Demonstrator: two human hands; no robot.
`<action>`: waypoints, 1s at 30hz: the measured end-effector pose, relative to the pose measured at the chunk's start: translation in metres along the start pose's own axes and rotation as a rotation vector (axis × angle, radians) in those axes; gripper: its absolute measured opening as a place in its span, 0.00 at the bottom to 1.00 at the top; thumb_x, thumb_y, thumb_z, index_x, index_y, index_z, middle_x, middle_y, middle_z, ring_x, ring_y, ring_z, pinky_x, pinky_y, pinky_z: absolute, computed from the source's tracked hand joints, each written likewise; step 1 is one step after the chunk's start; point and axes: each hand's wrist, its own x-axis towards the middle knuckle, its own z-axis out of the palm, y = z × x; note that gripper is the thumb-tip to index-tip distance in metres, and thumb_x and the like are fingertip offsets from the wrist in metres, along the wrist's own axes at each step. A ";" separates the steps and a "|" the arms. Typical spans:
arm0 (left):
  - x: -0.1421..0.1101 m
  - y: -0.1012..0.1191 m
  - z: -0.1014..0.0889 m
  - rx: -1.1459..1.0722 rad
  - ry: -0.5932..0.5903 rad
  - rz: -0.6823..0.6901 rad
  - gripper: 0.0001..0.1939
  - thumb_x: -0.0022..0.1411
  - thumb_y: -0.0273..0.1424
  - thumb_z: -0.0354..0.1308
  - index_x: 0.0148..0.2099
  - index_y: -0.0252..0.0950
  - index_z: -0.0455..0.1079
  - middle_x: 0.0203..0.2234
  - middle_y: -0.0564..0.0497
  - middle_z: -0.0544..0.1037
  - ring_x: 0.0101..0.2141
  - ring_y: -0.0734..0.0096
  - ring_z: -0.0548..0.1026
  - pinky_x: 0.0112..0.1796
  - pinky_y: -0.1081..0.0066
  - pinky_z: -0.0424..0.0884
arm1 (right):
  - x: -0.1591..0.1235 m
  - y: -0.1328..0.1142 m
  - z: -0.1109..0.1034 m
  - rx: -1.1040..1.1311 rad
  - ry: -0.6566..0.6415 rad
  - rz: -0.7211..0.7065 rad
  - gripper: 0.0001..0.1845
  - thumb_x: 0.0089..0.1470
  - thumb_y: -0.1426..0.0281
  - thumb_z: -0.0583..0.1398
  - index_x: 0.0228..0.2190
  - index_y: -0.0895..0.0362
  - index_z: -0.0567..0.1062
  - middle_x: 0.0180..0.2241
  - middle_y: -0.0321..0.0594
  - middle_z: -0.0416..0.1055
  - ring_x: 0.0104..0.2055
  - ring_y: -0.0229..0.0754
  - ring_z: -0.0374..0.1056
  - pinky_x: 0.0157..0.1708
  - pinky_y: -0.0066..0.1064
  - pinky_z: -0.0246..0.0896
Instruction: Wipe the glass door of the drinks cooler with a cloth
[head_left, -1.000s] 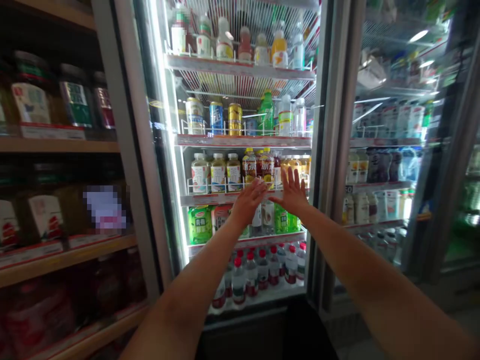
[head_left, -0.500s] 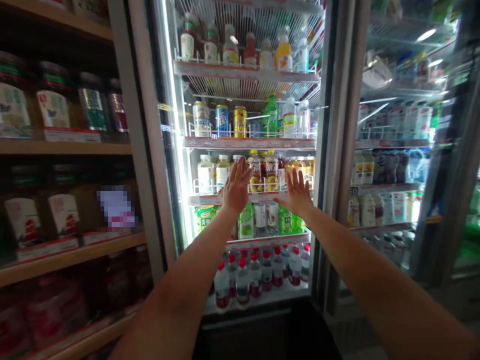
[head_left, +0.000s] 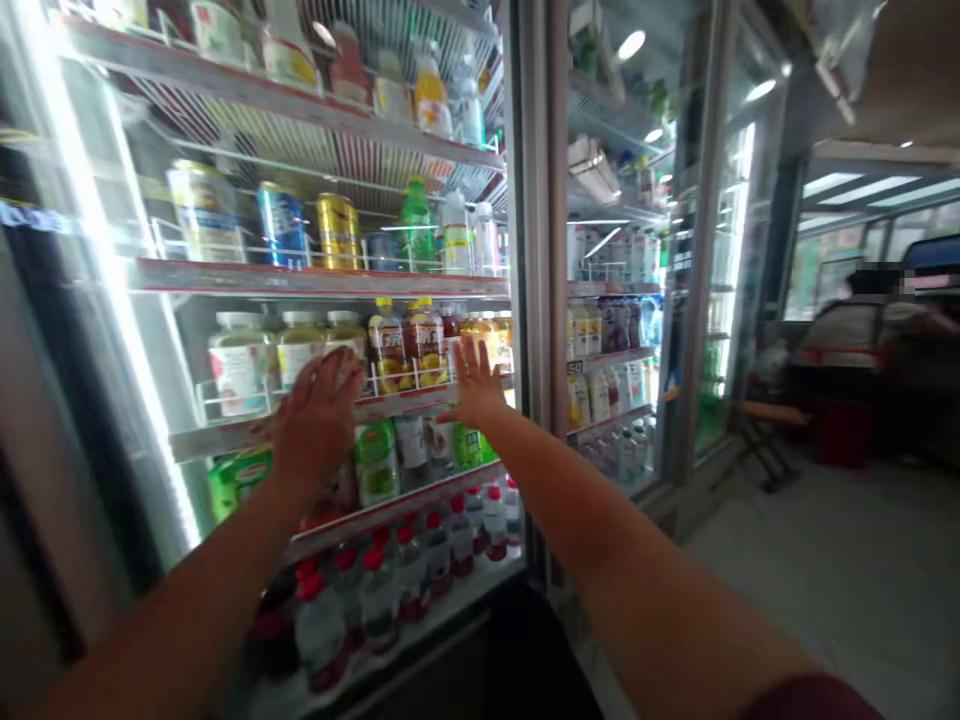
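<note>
Both arms reach forward toward a lit drinks fridge. My left hand (head_left: 319,415), fingers spread and a little blurred, is held up before the row of white-capped bottles (head_left: 240,365); nothing is in it. To its right, my right hand (head_left: 476,388) is also empty with fingers apart, in front of amber drinks. Between the hands stand dark tea bottles with yellow caps (head_left: 390,345). Green drink packs (head_left: 375,465) sit on the shelf below. Whether either hand touches anything, or glass lies between, I cannot tell.
Red-capped bottles (head_left: 379,600) fill the fridge bottom; a gold can (head_left: 337,232) and a blue can (head_left: 282,225) stand higher. Another glass-fronted fridge (head_left: 615,350) adjoins on the right. Farther right are a folding stool (head_left: 772,440) and a person (head_left: 855,325).
My view has swung right and come closer to the fridge. The wooden shelves at left have left view; the floor and a person now show. Both hands stay raised and spread.
</note>
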 end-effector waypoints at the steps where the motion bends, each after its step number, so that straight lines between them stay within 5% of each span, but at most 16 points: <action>1: -0.005 -0.002 0.000 -0.037 -0.074 0.033 0.33 0.68 0.27 0.48 0.70 0.59 0.64 0.74 0.68 0.48 0.73 0.54 0.49 0.70 0.42 0.49 | 0.001 -0.002 -0.001 0.007 -0.018 0.011 0.80 0.44 0.51 0.77 0.74 0.53 0.28 0.75 0.45 0.12 0.77 0.57 0.11 0.74 0.63 0.32; 5: -0.012 -0.011 -0.006 -0.112 -0.203 0.127 0.37 0.64 0.27 0.47 0.70 0.65 0.62 0.72 0.73 0.52 0.72 0.57 0.53 0.71 0.45 0.48 | 0.004 -0.010 0.000 0.013 -0.045 0.062 0.81 0.43 0.55 0.78 0.74 0.56 0.29 0.74 0.45 0.10 0.77 0.61 0.11 0.73 0.63 0.37; 10: -0.005 -0.005 -0.013 0.021 0.040 -0.062 0.34 0.68 0.32 0.50 0.73 0.64 0.58 0.74 0.77 0.39 0.73 0.47 0.48 0.71 0.42 0.47 | 0.009 -0.018 0.006 0.067 -0.014 0.091 0.82 0.41 0.60 0.80 0.74 0.52 0.29 0.74 0.46 0.13 0.76 0.65 0.13 0.70 0.67 0.46; 13: -0.015 -0.002 -0.005 0.005 -0.068 -0.010 0.30 0.69 0.37 0.54 0.71 0.58 0.63 0.75 0.67 0.44 0.72 0.42 0.52 0.70 0.37 0.48 | 0.011 -0.019 0.008 0.091 -0.035 0.114 0.83 0.39 0.63 0.80 0.74 0.53 0.27 0.74 0.45 0.11 0.76 0.63 0.12 0.71 0.63 0.47; 16: -0.021 -0.008 0.001 -0.043 -0.178 0.096 0.25 0.69 0.34 0.51 0.66 0.55 0.70 0.72 0.63 0.57 0.71 0.47 0.57 0.70 0.41 0.53 | 0.010 -0.020 0.006 0.106 -0.051 0.132 0.83 0.40 0.64 0.80 0.74 0.53 0.27 0.73 0.45 0.09 0.76 0.64 0.11 0.71 0.63 0.47; 19: -0.016 -0.011 0.000 0.035 -0.104 0.082 0.30 0.68 0.25 0.47 0.68 0.52 0.69 0.73 0.59 0.55 0.72 0.50 0.54 0.69 0.42 0.56 | 0.004 -0.021 0.002 0.110 -0.058 0.125 0.82 0.43 0.62 0.80 0.73 0.53 0.26 0.74 0.46 0.10 0.76 0.64 0.11 0.71 0.62 0.47; 23: -0.024 -0.003 0.000 0.202 -0.021 -0.030 0.30 0.69 0.24 0.49 0.71 0.35 0.65 0.74 0.40 0.52 0.73 0.39 0.48 0.67 0.37 0.57 | -0.005 -0.021 -0.001 0.086 -0.053 0.117 0.78 0.47 0.62 0.78 0.73 0.54 0.27 0.74 0.46 0.11 0.77 0.62 0.13 0.72 0.60 0.44; 27: -0.043 0.001 0.005 0.182 -0.213 0.182 0.29 0.69 0.19 0.48 0.67 0.40 0.72 0.69 0.43 0.65 0.72 0.48 0.55 0.68 0.46 0.59 | -0.007 -0.020 0.002 0.107 -0.040 0.107 0.79 0.47 0.62 0.78 0.73 0.52 0.25 0.74 0.47 0.12 0.78 0.62 0.16 0.72 0.61 0.46; 30: -0.041 0.000 0.007 0.203 -0.151 0.152 0.29 0.70 0.19 0.48 0.68 0.41 0.70 0.70 0.43 0.64 0.72 0.50 0.54 0.68 0.47 0.59 | -0.008 -0.018 0.005 0.105 -0.013 0.084 0.80 0.46 0.60 0.78 0.73 0.54 0.24 0.74 0.49 0.12 0.77 0.63 0.16 0.71 0.60 0.48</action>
